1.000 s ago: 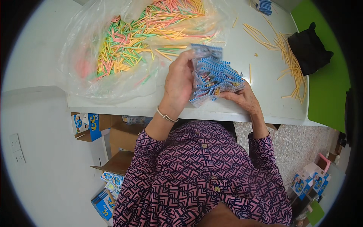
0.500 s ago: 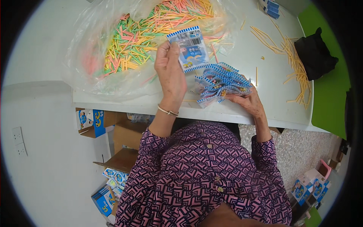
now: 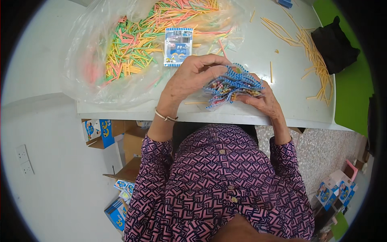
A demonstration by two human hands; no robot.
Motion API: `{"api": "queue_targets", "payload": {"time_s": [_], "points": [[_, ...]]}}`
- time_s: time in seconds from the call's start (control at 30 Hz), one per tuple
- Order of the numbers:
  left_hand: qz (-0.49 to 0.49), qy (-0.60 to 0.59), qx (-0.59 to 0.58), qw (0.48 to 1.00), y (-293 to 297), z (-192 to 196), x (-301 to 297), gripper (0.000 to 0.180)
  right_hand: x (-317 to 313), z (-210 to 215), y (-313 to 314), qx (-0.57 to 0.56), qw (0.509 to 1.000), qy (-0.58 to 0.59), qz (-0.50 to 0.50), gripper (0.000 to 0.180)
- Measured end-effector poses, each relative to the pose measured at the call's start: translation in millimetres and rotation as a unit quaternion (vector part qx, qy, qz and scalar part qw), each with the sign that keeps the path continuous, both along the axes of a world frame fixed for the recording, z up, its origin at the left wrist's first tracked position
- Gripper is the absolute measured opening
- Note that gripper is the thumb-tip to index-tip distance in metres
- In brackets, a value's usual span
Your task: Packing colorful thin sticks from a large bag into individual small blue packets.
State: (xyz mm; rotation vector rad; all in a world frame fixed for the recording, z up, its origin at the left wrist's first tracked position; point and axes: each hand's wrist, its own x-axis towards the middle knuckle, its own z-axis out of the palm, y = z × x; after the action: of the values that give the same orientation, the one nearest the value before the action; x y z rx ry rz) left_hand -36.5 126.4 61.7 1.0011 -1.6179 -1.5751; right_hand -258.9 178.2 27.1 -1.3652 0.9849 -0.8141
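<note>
A bundle of small blue-and-white packets (image 3: pixel 231 86) is held upright over the table near its front edge, their openings fanned upward with coloured stick ends showing inside. My right hand (image 3: pixel 264 103) grips the bundle from the right, thumb across its near side. From the left, my left hand (image 3: pixel 197 76) closes on the bundle's upper left edge with thumb and fingers. A single flat packet (image 3: pixel 177 47), blue and white, lies just beyond my left hand, against the big clear plastic bag (image 3: pixel 86 80). Thin pink, green and yellow sticks (image 3: pixel 133 56) fill that bag.
Loose pale yellow sticks (image 3: pixel 320 76) lie by a black cloth item (image 3: pixel 335 45) on the right of the white table (image 3: pixel 242 113). Another blue packet stack (image 3: pixel 284 3) sits at the far right. Cardboard boxes (image 3: pixel 131 169) stand below the table's left side.
My left hand has let go of the single packet, which now lies on the left. It has moved right and taken hold of the bundle, which my right hand still grips.
</note>
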Motion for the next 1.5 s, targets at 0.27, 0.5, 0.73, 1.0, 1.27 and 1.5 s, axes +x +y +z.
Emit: {"api": "queue_targets", "payload": {"time_s": [0.27,0.5,0.73,1.0,1.27,1.5], "points": [[-0.016,0.025,0.075,0.997,3,-12,6,0.03,3,1,0,0.015,0.999,-0.033,-0.028,0.047],[0.045,0.067,-0.057,0.995,39,-31,-23,0.09,-2,7,-8,0.051,0.995,0.014,-0.088,0.037],[0.203,-0.094,-0.253,0.941,-8,-27,-39,0.081,-41,15,-65,-0.009,0.992,0.089,-0.087,0.041],[0.11,-0.491,-0.358,0.787,-67,-8,64,0.034,-37,18,-105,-0.108,0.948,0.269,-0.132,0.08],[0.067,-0.383,-0.31,0.867,-60,-5,74,0.022,4,25,-78,-0.414,0.763,0.426,-0.256,0.07],[0.048,-0.331,-0.226,0.915,-44,-6,73,0.018,58,29,-33,-0.415,0.857,0.269,-0.145,0.05]]}}
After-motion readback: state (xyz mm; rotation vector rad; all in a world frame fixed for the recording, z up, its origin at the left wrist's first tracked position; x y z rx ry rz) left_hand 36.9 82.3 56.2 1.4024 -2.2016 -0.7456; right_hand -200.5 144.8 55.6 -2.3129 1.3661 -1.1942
